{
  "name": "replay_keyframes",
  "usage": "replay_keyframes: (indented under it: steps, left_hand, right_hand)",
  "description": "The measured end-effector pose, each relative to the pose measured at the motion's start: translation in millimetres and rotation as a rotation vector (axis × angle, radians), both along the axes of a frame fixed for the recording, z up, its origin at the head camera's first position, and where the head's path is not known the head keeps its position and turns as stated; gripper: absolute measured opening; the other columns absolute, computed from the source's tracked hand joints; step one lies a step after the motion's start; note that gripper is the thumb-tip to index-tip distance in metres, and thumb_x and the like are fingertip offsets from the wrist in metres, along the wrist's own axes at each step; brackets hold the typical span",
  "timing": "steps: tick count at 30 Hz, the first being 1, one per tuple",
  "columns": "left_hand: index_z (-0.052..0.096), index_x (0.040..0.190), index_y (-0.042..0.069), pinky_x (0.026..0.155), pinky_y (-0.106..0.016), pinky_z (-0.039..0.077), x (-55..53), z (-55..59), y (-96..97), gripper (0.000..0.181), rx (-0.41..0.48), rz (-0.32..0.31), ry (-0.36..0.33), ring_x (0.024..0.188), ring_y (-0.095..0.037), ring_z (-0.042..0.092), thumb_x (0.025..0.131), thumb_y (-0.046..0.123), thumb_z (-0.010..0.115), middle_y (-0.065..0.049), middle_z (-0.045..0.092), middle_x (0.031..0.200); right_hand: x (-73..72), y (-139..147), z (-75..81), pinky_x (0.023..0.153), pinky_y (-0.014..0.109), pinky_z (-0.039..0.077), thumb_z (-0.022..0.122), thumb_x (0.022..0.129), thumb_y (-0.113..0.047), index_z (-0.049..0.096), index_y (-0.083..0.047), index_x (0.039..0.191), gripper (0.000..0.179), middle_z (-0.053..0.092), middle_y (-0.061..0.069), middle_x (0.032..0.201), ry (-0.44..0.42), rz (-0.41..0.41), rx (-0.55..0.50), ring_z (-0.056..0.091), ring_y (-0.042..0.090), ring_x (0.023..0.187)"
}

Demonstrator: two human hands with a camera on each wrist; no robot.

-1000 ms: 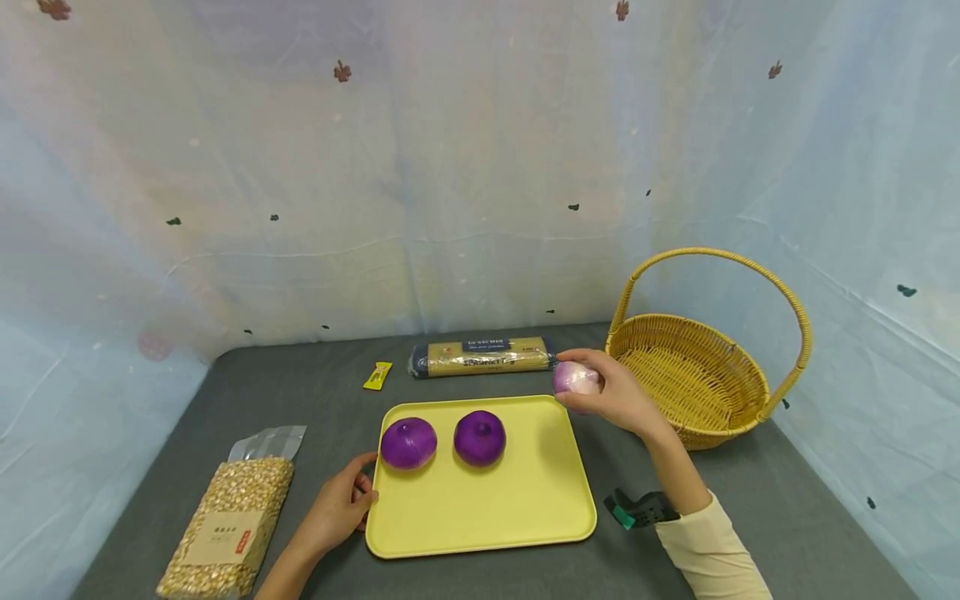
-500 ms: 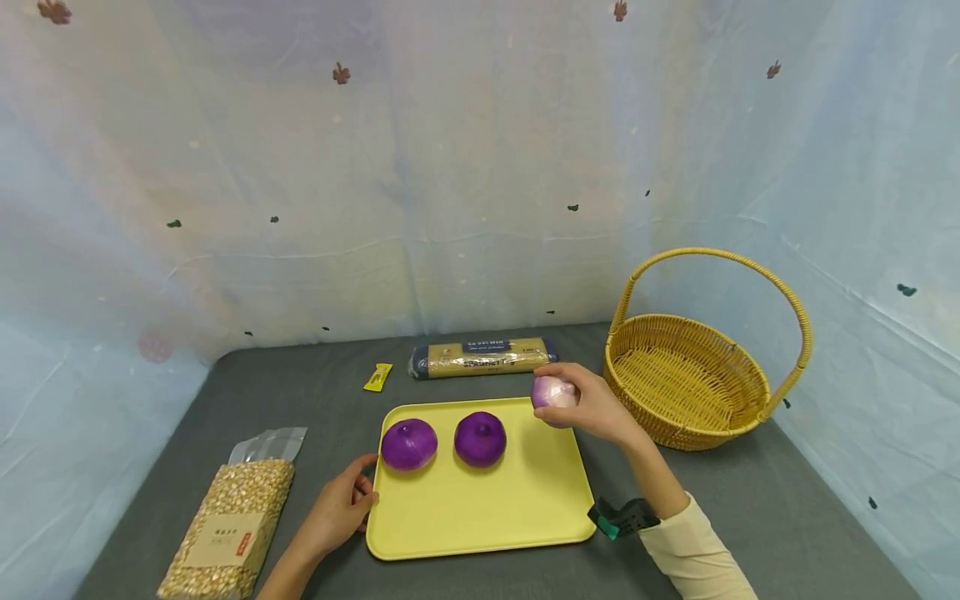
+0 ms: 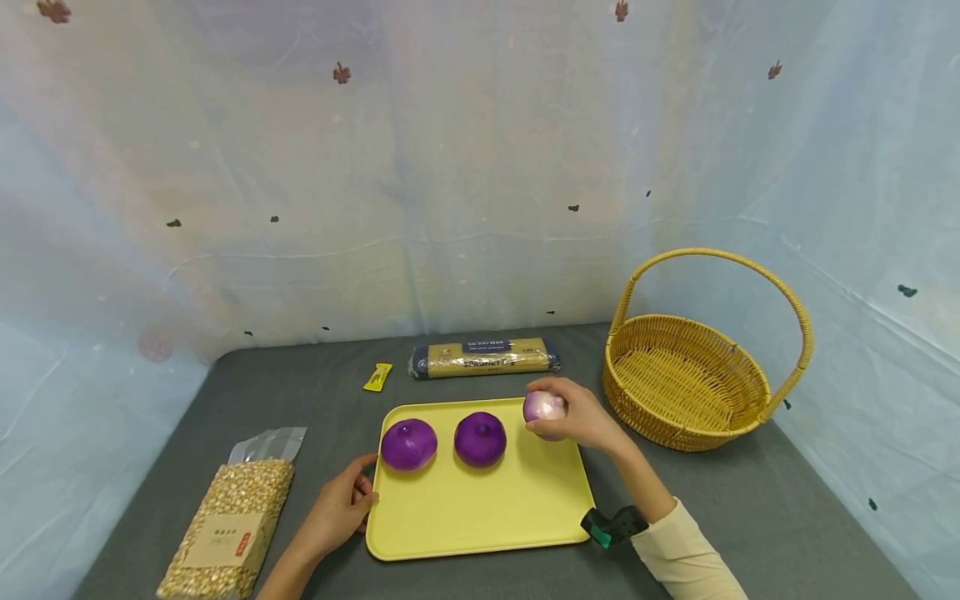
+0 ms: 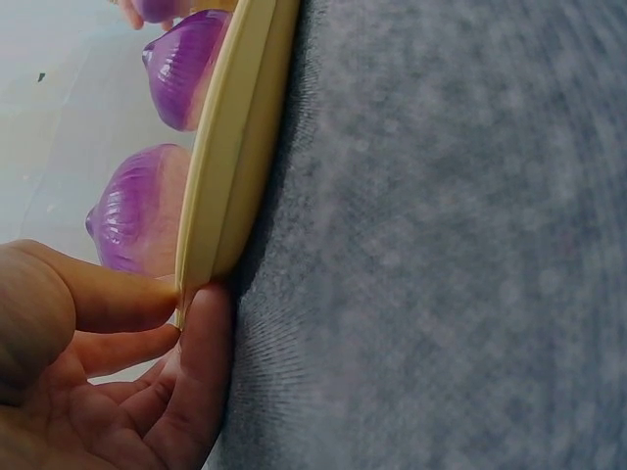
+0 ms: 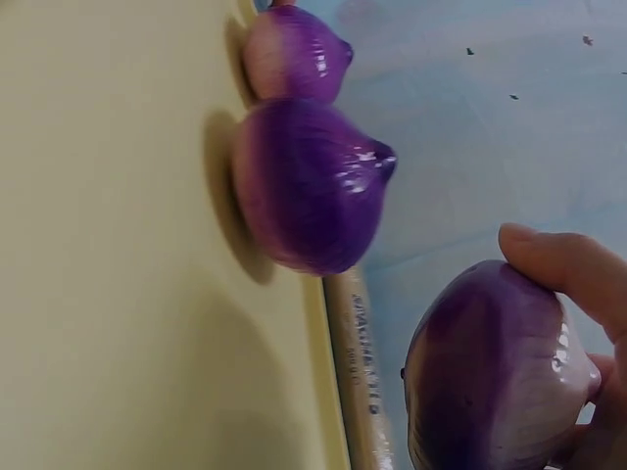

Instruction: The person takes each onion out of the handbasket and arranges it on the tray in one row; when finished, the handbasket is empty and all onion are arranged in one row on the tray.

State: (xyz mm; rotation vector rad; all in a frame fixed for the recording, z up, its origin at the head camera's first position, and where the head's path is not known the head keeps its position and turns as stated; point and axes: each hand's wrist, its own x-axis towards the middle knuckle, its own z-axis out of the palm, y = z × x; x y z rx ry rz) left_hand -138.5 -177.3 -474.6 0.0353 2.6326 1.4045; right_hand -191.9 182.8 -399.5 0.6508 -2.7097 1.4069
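Note:
My right hand (image 3: 581,419) grips a pale purple-and-white onion (image 3: 544,406) over the back right corner of the yellow tray (image 3: 480,517). In the right wrist view the held onion (image 5: 500,372) is apart from the tray surface, thumb and fingers round its side. Two darker purple onions, one at the left (image 3: 408,444) and one in the middle (image 3: 480,439), sit on the back half of the tray. At the tray's left edge is my left hand (image 3: 339,508); the left wrist view shows its thumb and fingers (image 4: 127,304) pinching the rim.
A wicker basket (image 3: 682,375) with a tall handle stands at the right. Behind the tray lie a spaghetti pack (image 3: 483,358) and a small yellow packet (image 3: 377,377). A clear bag of corn-like kernels (image 3: 228,525) lies at the left on the grey tabletop (image 3: 787,517).
My right hand has carried the pale onion left and toward me, from beside the basket to over the tray corner. The left hand and the tray stay put.

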Motion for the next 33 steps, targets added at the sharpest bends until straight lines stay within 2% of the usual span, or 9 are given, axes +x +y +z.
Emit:
replay_keyframes:
  steps: [1,5,6,24,33]
  left_hand:
    - [0.044,0.132,-0.001,0.041,-0.027,0.048,0.0,0.0,0.0,0.052,0.0,0.0,0.0,0.058,-0.015,0.048,0.083,-0.009,0.059,-0.007,0.049,0.077]
    - [0.045,0.132,-0.001,0.042,-0.027,0.048,-0.2,-0.1,0.1,0.051,0.002,0.001,0.002,0.058,-0.015,0.048,0.083,-0.009,0.059,-0.006,0.049,0.077]
    - [0.045,0.132,-0.001,0.042,-0.027,0.048,-0.1,-0.2,0.1,0.051,0.003,0.002,0.001,0.058,-0.015,0.048,0.083,-0.009,0.059,-0.007,0.049,0.077]
    - [0.045,0.131,-0.001,0.041,-0.027,0.048,0.2,-0.5,-0.5,0.051,0.018,0.003,0.005,0.057,-0.015,0.048,0.083,-0.009,0.059,-0.006,0.049,0.077]
    - [0.046,0.132,0.0,0.041,-0.026,0.048,-0.5,-1.7,-0.5,0.051,0.017,0.004,0.004,0.057,-0.015,0.048,0.083,-0.008,0.059,-0.006,0.049,0.076]
  right_hand:
    - [-1.1,0.1,-2.6,0.07,0.03,0.051,0.079,0.073,-0.017,0.059,-0.003,0.119,0.052,0.058,0.017,0.117,-0.003,0.005,0.001,0.058,0.026,0.093]
    - [-15.4,6.3,-30.1,0.071,0.03,0.051,0.08,0.073,-0.028,0.06,-0.009,0.12,0.055,0.058,0.009,0.118,-0.024,0.018,-0.001,0.057,0.022,0.093]
    - [-16.2,6.1,-32.3,0.071,0.03,0.051,0.08,0.073,-0.028,0.06,-0.01,0.12,0.054,0.058,0.009,0.117,-0.029,0.019,-0.002,0.057,0.021,0.093]
    - [-14.5,2.9,-50.2,0.073,0.03,0.05,0.079,0.072,-0.024,0.06,-0.007,0.119,0.053,0.057,0.01,0.113,-0.064,0.008,0.052,0.055,0.021,0.094]
    - [-13.8,1.3,-55.2,0.072,0.027,0.049,0.08,0.072,-0.023,0.06,-0.006,0.117,0.052,0.059,0.008,0.108,-0.026,0.027,0.088,0.055,0.021,0.094]
